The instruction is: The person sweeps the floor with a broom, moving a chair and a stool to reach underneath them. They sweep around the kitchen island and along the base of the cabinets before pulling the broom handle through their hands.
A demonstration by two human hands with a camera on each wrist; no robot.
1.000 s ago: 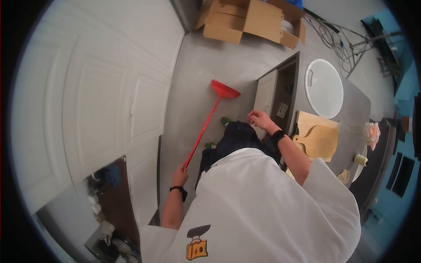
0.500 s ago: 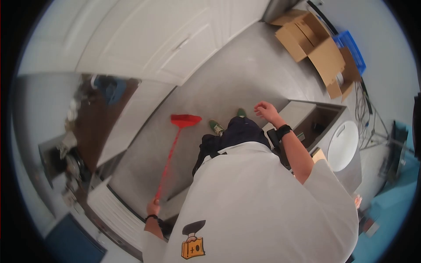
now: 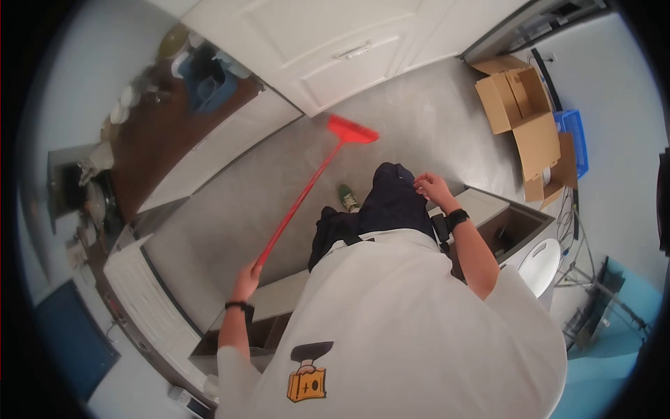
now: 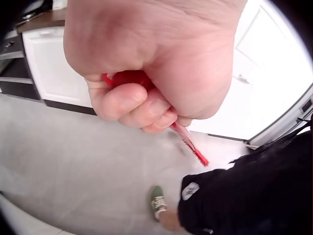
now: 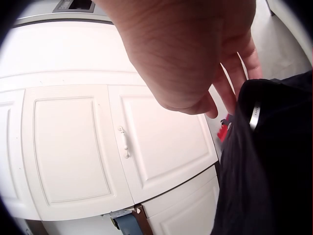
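A red broom (image 3: 300, 200) slants across the head view, its wide head near the floor close to the white cabinets. My left hand (image 3: 246, 281) grips the top of its handle. In the left wrist view the fingers of that hand (image 4: 151, 63) are curled round the red handle, and the bristled head (image 4: 199, 156) shows beyond them. My right hand (image 3: 434, 190) hangs beside the dark trousers, holding nothing. The right wrist view shows this hand (image 5: 195, 58) with relaxed fingers by the trouser fabric and a bit of red broom (image 5: 222, 133) behind.
White cabinets (image 3: 335, 42) line the far side, with a brown counter (image 3: 153, 133) at the left. Open cardboard boxes (image 3: 537, 146) and a blue crate (image 3: 575, 140) stand at the right. A low cabinet (image 3: 513, 223) with an open compartment is by my right arm.
The view has turned, bringing the counter and low cabinet elsewhere in the frame. The broom head has swung toward the white cabinets. One foot is now hidden behind the raised trouser leg.
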